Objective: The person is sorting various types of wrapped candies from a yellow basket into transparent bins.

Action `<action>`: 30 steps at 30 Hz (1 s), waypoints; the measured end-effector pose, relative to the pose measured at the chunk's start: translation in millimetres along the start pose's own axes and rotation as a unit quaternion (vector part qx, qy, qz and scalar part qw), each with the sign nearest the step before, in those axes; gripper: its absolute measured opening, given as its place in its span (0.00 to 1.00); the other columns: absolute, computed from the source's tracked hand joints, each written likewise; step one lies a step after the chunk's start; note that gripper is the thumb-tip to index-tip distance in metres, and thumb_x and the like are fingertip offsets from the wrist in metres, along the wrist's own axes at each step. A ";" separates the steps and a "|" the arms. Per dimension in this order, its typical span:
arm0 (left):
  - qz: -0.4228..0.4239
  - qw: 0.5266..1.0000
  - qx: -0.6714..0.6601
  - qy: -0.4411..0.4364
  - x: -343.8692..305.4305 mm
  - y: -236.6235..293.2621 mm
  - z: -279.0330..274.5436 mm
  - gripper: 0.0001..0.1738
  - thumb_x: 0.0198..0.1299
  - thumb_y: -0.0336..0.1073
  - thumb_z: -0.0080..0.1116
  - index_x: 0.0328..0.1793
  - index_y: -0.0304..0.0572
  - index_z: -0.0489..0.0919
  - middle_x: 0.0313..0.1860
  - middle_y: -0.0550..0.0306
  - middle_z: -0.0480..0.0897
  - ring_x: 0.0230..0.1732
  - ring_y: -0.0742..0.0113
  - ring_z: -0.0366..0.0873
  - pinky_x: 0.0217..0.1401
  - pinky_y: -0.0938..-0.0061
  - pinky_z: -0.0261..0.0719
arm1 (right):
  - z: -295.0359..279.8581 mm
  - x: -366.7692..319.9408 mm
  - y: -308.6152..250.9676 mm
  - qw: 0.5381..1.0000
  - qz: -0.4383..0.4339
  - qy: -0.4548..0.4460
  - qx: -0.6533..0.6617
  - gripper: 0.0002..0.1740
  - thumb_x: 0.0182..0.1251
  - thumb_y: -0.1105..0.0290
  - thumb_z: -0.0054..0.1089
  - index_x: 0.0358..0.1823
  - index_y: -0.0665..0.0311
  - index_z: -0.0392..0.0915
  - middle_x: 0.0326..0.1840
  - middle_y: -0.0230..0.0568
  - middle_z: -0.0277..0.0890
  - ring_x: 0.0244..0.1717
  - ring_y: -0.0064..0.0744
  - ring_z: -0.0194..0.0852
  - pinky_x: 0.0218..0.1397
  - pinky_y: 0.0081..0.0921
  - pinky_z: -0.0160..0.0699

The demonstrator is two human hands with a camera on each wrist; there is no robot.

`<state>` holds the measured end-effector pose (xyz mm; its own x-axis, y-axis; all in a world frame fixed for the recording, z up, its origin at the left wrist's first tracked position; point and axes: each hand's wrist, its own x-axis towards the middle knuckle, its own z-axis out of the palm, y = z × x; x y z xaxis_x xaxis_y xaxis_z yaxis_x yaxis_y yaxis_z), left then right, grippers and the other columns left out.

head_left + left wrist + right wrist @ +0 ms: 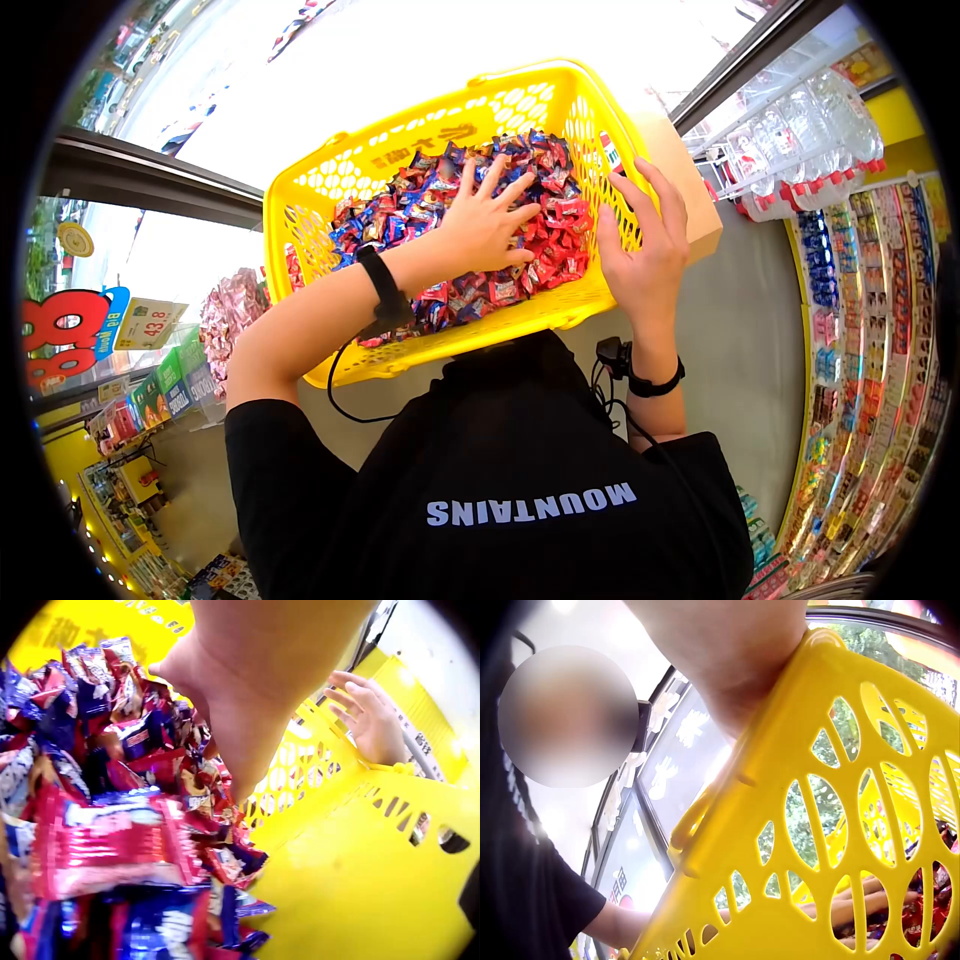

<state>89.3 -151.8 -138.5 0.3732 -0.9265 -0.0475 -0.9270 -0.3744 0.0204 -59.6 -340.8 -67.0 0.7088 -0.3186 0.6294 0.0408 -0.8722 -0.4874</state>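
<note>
A yellow plastic basket (445, 352) holds a heap of individually wrapped candies (420, 215) in red, blue and purple wrappers. My left hand (485, 228) lies on the heap with its fingers spread and fairly straight. In the left wrist view the candies (112, 847) fill the near side, and the fingertips of my left hand (240, 697) are hidden behind the hand. My right hand (650, 240) rests at the basket's right rim, fingers extended. The right wrist view shows the basket's perforated side wall (772, 817) below that hand.
A cardboard box (690, 185) stands just beyond the basket's right side. Large water bottles (800, 140) sit on a rack at the upper right. Shelves of packaged goods (870, 330) line the right, with bagged goods (232, 315) and a price sign (150, 322) on the left.
</note>
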 end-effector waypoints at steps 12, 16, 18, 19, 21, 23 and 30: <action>0.085 0.991 -0.094 0.036 36.8 36.6 44.0 0.14 0.53 0.52 0.77 0.42 0.61 0.95 0.85 0.56 0.71 0.94 0.44 0.46 0.92 0.23 0.30 | -2.9 -0.5 1.6 0.999 0.012 -0.012 0.037 0.20 0.67 0.70 0.74 0.61 0.59 0.89 0.72 0.49 0.79 0.73 0.60 0.74 0.78 0.53 0.72; 0.066 0.993 -0.096 0.011 39.0 40.6 39.8 0.12 0.51 0.48 0.77 0.42 0.60 0.96 0.84 0.53 0.72 0.94 0.44 0.49 0.92 0.23 0.31 | -2.6 -0.7 1.0 0.999 0.015 -0.015 0.039 0.20 0.67 0.69 0.74 0.60 0.60 0.89 0.73 0.49 0.79 0.73 0.60 0.74 0.79 0.54 0.71; 0.065 0.994 -0.083 0.019 39.7 44.4 41.9 0.14 0.51 0.48 0.77 0.43 0.59 0.96 0.83 0.50 0.72 0.93 0.43 0.49 0.92 0.23 0.31 | -2.2 -0.7 1.5 0.999 0.014 -0.013 0.036 0.19 0.67 0.69 0.74 0.60 0.60 0.89 0.73 0.49 0.79 0.73 0.60 0.74 0.79 0.54 0.71; 0.066 0.995 -0.070 0.031 39.6 47.4 44.6 0.15 0.51 0.49 0.77 0.43 0.58 0.96 0.83 0.49 0.72 0.93 0.42 0.50 0.92 0.23 0.31 | -2.3 -0.7 1.6 0.999 0.013 -0.012 0.035 0.19 0.67 0.69 0.74 0.60 0.60 0.89 0.73 0.49 0.79 0.73 0.60 0.74 0.79 0.54 0.70; 0.064 0.995 -0.060 0.048 40.3 52.7 50.4 0.18 0.51 0.53 0.78 0.45 0.57 0.96 0.82 0.47 0.72 0.93 0.41 0.50 0.91 0.22 0.31 | -4.8 1.2 0.0 1.000 -0.003 -0.014 0.012 0.19 0.68 0.71 0.73 0.60 0.61 0.90 0.73 0.49 0.80 0.72 0.55 0.78 0.76 0.48 0.76; 0.058 0.994 -0.068 0.058 42.0 57.8 56.5 0.22 0.52 0.57 0.79 0.47 0.54 0.95 0.83 0.45 0.72 0.93 0.40 0.49 0.91 0.22 0.31 | -6.6 2.1 -0.6 1.000 -0.011 -0.017 0.001 0.18 0.68 0.72 0.73 0.60 0.61 0.90 0.73 0.50 0.80 0.72 0.53 0.80 0.74 0.45 0.79; 0.049 0.997 -0.057 0.035 47.3 58.5 60.0 0.29 0.52 0.65 0.78 0.50 0.53 0.95 0.85 0.43 0.69 0.93 0.38 0.47 0.90 0.20 0.29 | -5.8 1.8 -1.0 1.000 -0.014 -0.020 -0.001 0.18 0.69 0.72 0.73 0.59 0.60 0.90 0.73 0.50 0.80 0.73 0.54 0.79 0.75 0.46 0.78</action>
<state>50.5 -215.3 -199.4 0.2872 -0.9574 0.0301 -0.9502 -0.2807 0.1353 -62.4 -342.6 -61.8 0.7353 -0.2785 0.6179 0.0601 -0.8813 -0.4687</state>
